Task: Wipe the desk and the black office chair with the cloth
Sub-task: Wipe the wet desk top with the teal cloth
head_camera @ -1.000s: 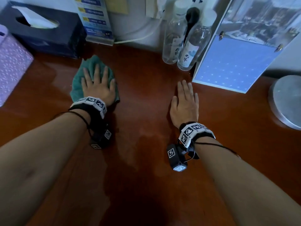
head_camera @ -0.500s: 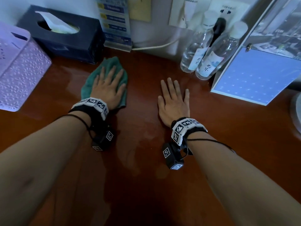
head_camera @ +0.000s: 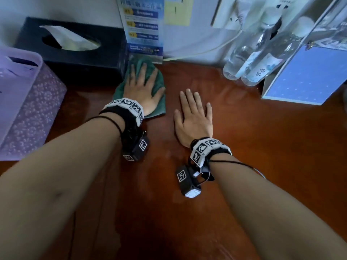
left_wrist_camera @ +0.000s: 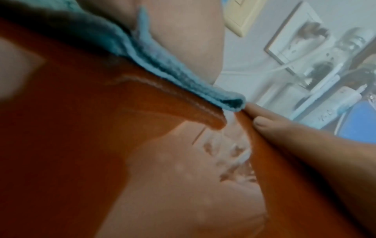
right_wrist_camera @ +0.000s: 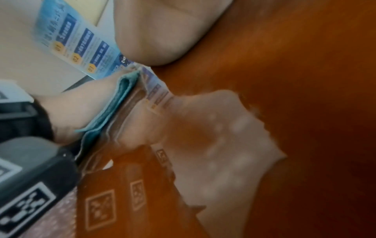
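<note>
while the left hand [head_camera: 139, 91] lies flat with fingers spread and straight, it presses the green cloth [head_camera: 158, 109] onto the desk [head_camera: 262, 147]; nothing is gripped, the palm just bears down. the cloth pokes out around the hand at 12, 3 and 9 o'clock, and its far edge reaches the foot of a blue leaflet [head_camera: 142, 27] standing against the wall at 12 o'clock. in the left wrist view the cloth's folded edge [left_wrist_camera: 183, 77] shows under the palm, lying on the reddish wood.

at 3 o'clock from the cloth, just beside it but apart, the right hand [head_camera: 193, 121] rests palm down on the bare desk, fingers straight and relaxed, holding nothing. faint damp streaks shine on the wood around both hands.

at 10 o'clock from the left hand sits a dark tissue box [head_camera: 71, 51], its corner close to the cloth; a lilac basket [head_camera: 28, 109] stands at 9 o'clock. two clear bottles [head_camera: 249, 59] stand at 1 o'clock from the right hand, with a blue board [head_camera: 304, 79] leaning just beside them at 2 o'clock.
</note>
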Available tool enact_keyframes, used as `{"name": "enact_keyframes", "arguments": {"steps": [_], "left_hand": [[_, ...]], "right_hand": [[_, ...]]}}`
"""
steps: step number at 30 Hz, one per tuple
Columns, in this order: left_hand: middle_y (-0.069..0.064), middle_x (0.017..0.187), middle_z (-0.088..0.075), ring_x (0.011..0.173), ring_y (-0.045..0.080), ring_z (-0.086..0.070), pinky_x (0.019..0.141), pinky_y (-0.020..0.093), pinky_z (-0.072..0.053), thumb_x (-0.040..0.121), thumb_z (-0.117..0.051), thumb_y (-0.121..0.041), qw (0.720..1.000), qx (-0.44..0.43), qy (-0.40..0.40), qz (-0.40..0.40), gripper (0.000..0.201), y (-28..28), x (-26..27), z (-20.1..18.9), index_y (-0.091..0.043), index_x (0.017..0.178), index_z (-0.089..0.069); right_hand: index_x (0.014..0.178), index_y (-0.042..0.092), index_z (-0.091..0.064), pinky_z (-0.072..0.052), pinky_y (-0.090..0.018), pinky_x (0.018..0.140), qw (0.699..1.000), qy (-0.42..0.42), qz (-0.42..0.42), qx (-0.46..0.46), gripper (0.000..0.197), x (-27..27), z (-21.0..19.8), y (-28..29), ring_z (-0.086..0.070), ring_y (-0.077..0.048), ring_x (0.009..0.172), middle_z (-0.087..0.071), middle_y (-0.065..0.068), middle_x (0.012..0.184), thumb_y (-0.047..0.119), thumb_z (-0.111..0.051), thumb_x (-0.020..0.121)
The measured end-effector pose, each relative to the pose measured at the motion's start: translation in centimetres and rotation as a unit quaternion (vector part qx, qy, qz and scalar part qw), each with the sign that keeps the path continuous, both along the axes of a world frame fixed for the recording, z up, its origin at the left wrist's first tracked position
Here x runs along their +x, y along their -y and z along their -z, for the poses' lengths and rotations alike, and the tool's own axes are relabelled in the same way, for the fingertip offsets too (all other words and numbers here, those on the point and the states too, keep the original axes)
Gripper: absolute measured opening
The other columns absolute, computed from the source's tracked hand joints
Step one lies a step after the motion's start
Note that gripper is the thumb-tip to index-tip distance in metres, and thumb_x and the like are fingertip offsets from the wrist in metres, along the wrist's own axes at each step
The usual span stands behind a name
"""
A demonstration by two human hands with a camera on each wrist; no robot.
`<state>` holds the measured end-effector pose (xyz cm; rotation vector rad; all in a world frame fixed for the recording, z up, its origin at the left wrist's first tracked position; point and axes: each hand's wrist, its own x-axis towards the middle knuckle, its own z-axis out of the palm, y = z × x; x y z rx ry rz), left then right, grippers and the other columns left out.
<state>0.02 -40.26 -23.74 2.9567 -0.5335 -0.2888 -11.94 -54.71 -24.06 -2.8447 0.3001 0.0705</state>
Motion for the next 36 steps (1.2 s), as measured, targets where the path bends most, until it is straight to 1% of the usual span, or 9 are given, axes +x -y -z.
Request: {"name": "enact_keyframes", "arguments": {"steps": [5, 14, 19, 24, 26, 29, 31, 33, 36], "left_hand": [[0.011, 0.16, 0.01, 0.146, 0.034, 0.012, 0.119, 0.043, 0.006, 0.096, -0.023, -0.059, 1.0, 0.01, -0.003, -0.006, 0.074, -0.2, 0.1, 0.0, -0.019, 0.154, -0.001], [0.003, 0.162, 0.003, 0.148, 0.027, 0.007, 0.12, 0.042, 0.0, 0.097, -0.023, -0.058, 0.997, 0.005, 0.001, 0.075, 0.071, -6.4, -5.7, -0.4, -0.019, 0.154, -0.006], [0.008, 0.161, -0.001, 0.148, 0.031, 0.004, 0.119, 0.046, -0.002, 0.095, -0.025, -0.061, 0.999, 0.022, 0.007, -0.026, 0.075, -8.4, -7.4, -0.5, -0.016, 0.154, -0.01], [0.006, 0.161, 0.009, 0.145, 0.038, 0.014, 0.118, 0.052, 0.004, 0.096, -0.017, -0.059, 0.993, 0.062, -0.023, -0.096, 0.072, -4.6, -7.9, -0.9, -0.021, 0.154, 0.0], [0.005, 0.161, 0.009, 0.143, 0.042, 0.017, 0.117, 0.054, 0.006, 0.096, -0.015, -0.059, 0.997, 0.064, -0.03, -0.026, 0.07, -1.0, -9.8, -1.2, -0.023, 0.154, 0.001], [0.002, 0.162, 0.003, 0.145, 0.037, 0.014, 0.118, 0.051, 0.004, 0.097, -0.018, -0.058, 0.986, 0.029, -0.044, 0.159, 0.067, 4.1, -15.2, -1.3, -0.026, 0.154, -0.005], [-0.001, 0.162, -0.001, 0.147, 0.031, 0.012, 0.119, 0.046, 0.005, 0.097, -0.021, -0.06, 0.977, 0.014, -0.05, 0.205, 0.066, 4.3, -16.9, -1.4, -0.028, 0.154, -0.009], [-0.004, 0.162, 0.002, 0.148, 0.025, 0.012, 0.12, 0.042, 0.006, 0.096, -0.018, -0.063, 0.985, 0.012, -0.035, 0.169, 0.068, 1.8, -15.2, -1.2, -0.03, 0.154, -0.006], [-0.001, 0.162, -0.001, 0.148, 0.029, 0.005, 0.119, 0.044, -0.003, 0.095, -0.024, -0.063, 1.0, 0.027, 0.002, -0.015, 0.07, -6.4, -11.2, -0.7, -0.028, 0.154, -0.009]], "right_hand": [[0.153, 0.036, -0.006, 0.005, -0.041, 0.119, 1.0, -0.01, 0.012, -0.012, 0.056, 0.0, -0.1, 0.1, 0.007, -0.004, 0.147, 0.001, 0.017, 0.16, 0.047, -0.019, 0.099], [0.152, 0.038, -0.007, 0.004, -0.041, 0.12, 1.0, -0.006, 0.016, -0.015, 0.055, -0.2, -0.1, 0.3, 0.006, -0.003, 0.146, 0.0, 0.018, 0.16, 0.048, -0.019, 0.1], [0.153, 0.036, -0.007, 0.006, -0.04, 0.12, 1.0, -0.015, 0.009, -0.009, 0.055, -0.3, -0.2, 0.2, 0.007, -0.005, 0.147, 0.001, 0.016, 0.16, 0.046, -0.017, 0.1], [0.154, 0.03, -0.009, 0.007, -0.042, 0.119, 0.999, -0.007, 0.034, -0.002, 0.055, -1.8, -0.4, -0.4, 0.007, -0.008, 0.147, 0.0, 0.013, 0.161, 0.039, -0.02, 0.101], [0.154, 0.028, -0.01, 0.006, -0.041, 0.12, 0.999, 0.012, 0.046, -0.019, 0.055, -3.3, -0.6, 0.7, 0.006, -0.008, 0.147, -0.001, 0.012, 0.161, 0.035, -0.022, 0.1], [0.154, 0.026, -0.011, 0.002, -0.043, 0.12, 0.993, 0.008, 0.106, -0.056, 0.056, -6.0, -0.6, 3.9, 0.003, -0.01, 0.148, -0.003, 0.01, 0.161, 0.031, -0.024, 0.1], [0.154, 0.025, -0.011, 0.001, -0.045, 0.12, 0.987, -0.02, 0.151, -0.054, 0.056, -7.7, -0.4, 5.8, 0.003, -0.011, 0.148, -0.003, 0.009, 0.161, 0.033, -0.023, 0.1], [0.154, 0.025, -0.011, 0.001, -0.045, 0.12, 0.985, -0.027, 0.166, -0.038, 0.056, -8.2, -0.3, 6.3, 0.003, -0.012, 0.148, -0.004, 0.008, 0.161, 0.036, -0.022, 0.101], [0.155, 0.023, -0.009, 0.002, -0.045, 0.12, 0.988, -0.02, 0.153, -0.017, 0.056, -8.0, -0.2, 5.1, 0.004, -0.012, 0.148, -0.002, 0.007, 0.162, 0.036, -0.02, 0.101]]}}
